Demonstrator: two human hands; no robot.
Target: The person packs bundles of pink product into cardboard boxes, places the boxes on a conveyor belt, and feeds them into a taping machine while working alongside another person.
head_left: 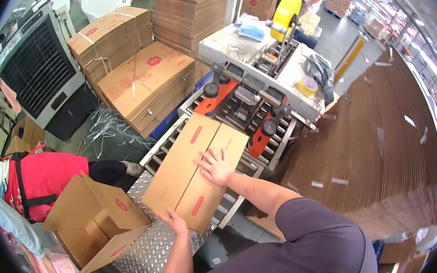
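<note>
A closed cardboard box [179, 169] with red printed marks rests partly on the roller conveyor and partly over the diamond-patterned metal plate. My right hand [215, 167] lies flat on its top, fingers spread across the middle seam. At the box's near left end my left hand [177, 223] grips the lower edge; some of its fingers are hidden by the box. Just beyond the box stands a sealing machine [246, 97] with orange side guides. Left of my left hand, a cardboard box with raised flaps [92, 219] sits on the metal plate [146, 259].
Strapped stacks of flat cartons [145, 85] stand beyond the conveyor rollers [223, 210]. A large stack of folded cardboard [368, 159] fills the right. A co-worker in a red apron [48, 174] is at left, near an air cooler [38, 69]. Plastic straps [110, 131] litter the floor.
</note>
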